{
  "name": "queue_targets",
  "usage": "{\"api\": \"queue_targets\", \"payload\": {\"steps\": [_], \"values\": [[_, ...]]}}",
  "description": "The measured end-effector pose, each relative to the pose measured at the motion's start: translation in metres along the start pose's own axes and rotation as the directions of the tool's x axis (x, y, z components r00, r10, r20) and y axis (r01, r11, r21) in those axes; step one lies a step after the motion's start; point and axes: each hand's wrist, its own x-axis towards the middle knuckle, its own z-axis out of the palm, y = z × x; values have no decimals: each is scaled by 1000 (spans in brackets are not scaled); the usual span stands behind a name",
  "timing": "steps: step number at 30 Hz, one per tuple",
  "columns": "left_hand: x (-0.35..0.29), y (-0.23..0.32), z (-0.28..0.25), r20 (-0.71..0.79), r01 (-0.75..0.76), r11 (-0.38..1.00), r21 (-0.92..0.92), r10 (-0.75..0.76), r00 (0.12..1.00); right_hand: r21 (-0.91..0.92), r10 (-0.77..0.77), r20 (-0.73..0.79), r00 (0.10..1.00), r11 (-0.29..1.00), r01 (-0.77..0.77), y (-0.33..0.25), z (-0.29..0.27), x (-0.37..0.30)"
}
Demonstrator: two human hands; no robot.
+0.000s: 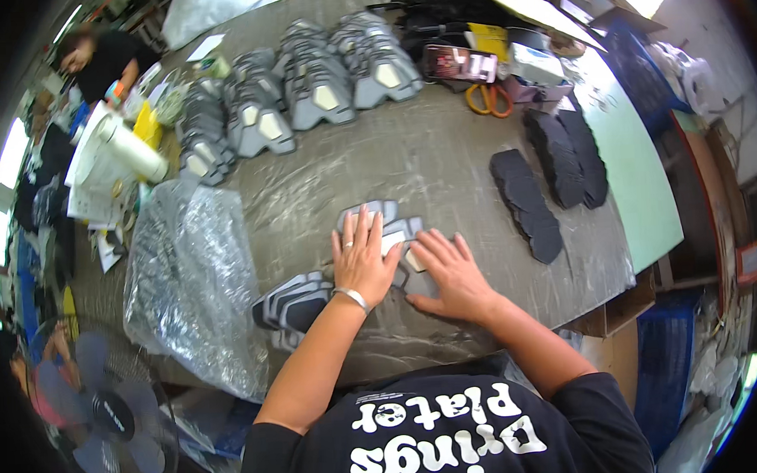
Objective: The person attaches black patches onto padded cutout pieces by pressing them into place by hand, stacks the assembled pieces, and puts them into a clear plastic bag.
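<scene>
In the middle of the table, my left hand (363, 265) lies flat with its fingers stretched over a grey shaped piece (386, 210) with cream-white patches. My right hand (455, 277) rests spread out at that piece's right side, its fingertips beside a cream patch (414, 260). Both palms partly hide the piece. A stack of grey-edged pieces with black centres (301, 302) lies just left of my left wrist, partly behind my forearm. Neither hand is closed around anything.
Rows of stacked grey pieces (320, 94) stand along the far side. Orange-handled scissors (489, 100) and stacked black pads (527, 203) lie to the right. A clear plastic bag (194, 280) covers the left edge, near a fan (109, 413). Another person (104, 67) is at the far left.
</scene>
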Motion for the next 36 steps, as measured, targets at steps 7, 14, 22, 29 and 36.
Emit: {"api": "queue_targets", "payload": {"steps": [7, 14, 22, 29, 36], "values": [[-13, 8, 2, 137, -32, 994, 100, 18, 990, 28, -10, -133, 991, 999, 14, 18, -21, -41], [3, 58, 7, 90, -285, 955, -79, 292, 952, 99, 547, -517, 659, 802, -589, 124, -84, -16], [105, 104, 54, -6, -538, 804, -254, 555, 832, -58, 330, -531, 780, 905, -422, 120, -79, -9], [128, 110, 70, 26, -565, 795, -221, 584, 811, -39, 367, -485, 794, 898, -439, 121, -80, -7], [127, 111, 71, 7, -580, 791, -192, 592, 806, -23, 426, -417, 803, 878, -478, 117, -83, -1]]}}
